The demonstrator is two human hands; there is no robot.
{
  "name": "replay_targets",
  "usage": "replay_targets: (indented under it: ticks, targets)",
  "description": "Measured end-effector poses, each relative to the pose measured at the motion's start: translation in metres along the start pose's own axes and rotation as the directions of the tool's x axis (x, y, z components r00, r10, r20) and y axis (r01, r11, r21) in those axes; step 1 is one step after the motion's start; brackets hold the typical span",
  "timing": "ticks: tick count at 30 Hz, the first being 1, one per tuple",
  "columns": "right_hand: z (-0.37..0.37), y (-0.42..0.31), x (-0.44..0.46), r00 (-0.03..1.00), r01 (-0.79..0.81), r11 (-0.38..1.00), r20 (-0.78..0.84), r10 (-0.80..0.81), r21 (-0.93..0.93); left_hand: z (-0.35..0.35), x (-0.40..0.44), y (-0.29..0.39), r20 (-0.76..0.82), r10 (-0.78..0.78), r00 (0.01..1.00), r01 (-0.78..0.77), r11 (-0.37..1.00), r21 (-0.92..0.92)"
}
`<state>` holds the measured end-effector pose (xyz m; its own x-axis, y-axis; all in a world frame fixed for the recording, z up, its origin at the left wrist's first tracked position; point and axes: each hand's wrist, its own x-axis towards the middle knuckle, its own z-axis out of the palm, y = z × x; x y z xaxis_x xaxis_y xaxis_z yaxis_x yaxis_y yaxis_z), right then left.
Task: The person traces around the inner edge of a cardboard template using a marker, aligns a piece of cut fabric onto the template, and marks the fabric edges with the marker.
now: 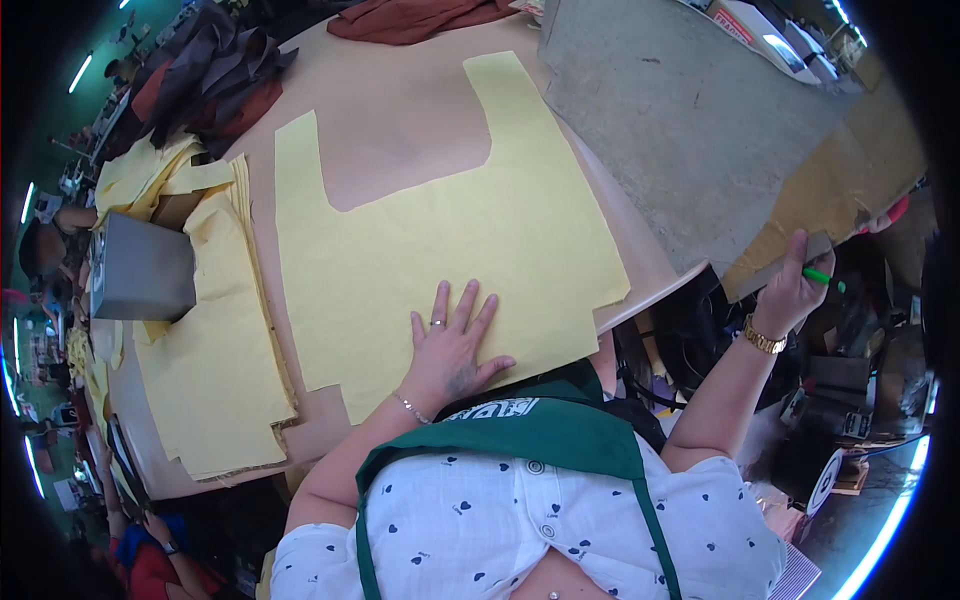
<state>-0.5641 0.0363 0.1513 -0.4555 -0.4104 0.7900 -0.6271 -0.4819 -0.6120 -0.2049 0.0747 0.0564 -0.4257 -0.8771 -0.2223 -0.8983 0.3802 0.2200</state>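
Note:
My left hand (453,347) lies flat, fingers spread, on a large pale yellow cut piece of fabric (400,260). The piece has a deep U-shaped cutout on its far side and small notches at its near corners. Off to the right, away from the fabric, my right hand (795,285) is closed on a green pen (825,278). Its fingers are also at the edge of a brown cardboard piece (830,185); whether they grip it I cannot tell.
Left of the fabric, a grey metal block (145,267) rests on a stack of yellow cut pieces (215,390). Dark and rust-red cloth (215,75) is heaped at the far left, with more rust-red cloth (415,18) at the back. A grey surface (670,130) adjoins the table (400,120).

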Motion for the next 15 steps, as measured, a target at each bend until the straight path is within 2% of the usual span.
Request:
replay_targets:
  ticks: [5, 8, 11, 12, 15]
  targets:
    - [0.006, -0.008, -0.008, 0.998, -0.039, 0.999, -0.056, 0.040, 0.018, 0.002, 0.007, -0.001, -0.026, -0.026, 0.999, 0.026, 1.000, -0.008]
    - [0.005, -0.010, -0.011, 0.999, 0.019, 1.000, -0.029, -0.019, -0.016, -0.002, 0.026, -0.006, -0.078, -0.053, 0.996, 0.051, 0.998, -0.024]
    - [0.005, -0.011, -0.011, 0.999, 0.031, 0.999, -0.019, -0.031, 0.008, -0.011, 0.010, 0.000, -0.007, 0.183, 0.983, -0.183, 0.979, -0.086]
    - [0.005, -0.011, -0.011, 1.000, 0.007, 1.000, -0.021, -0.007, 0.011, -0.010, 0.001, 0.007, 0.065, 0.281, 0.958, -0.275, 0.957, -0.088]
    - [0.001, -0.009, -0.014, 0.999, -0.049, 0.999, -0.005, 0.049, 0.019, -0.016, -0.011, 0.011, 0.138, 0.253, 0.958, -0.240, 0.965, -0.102]
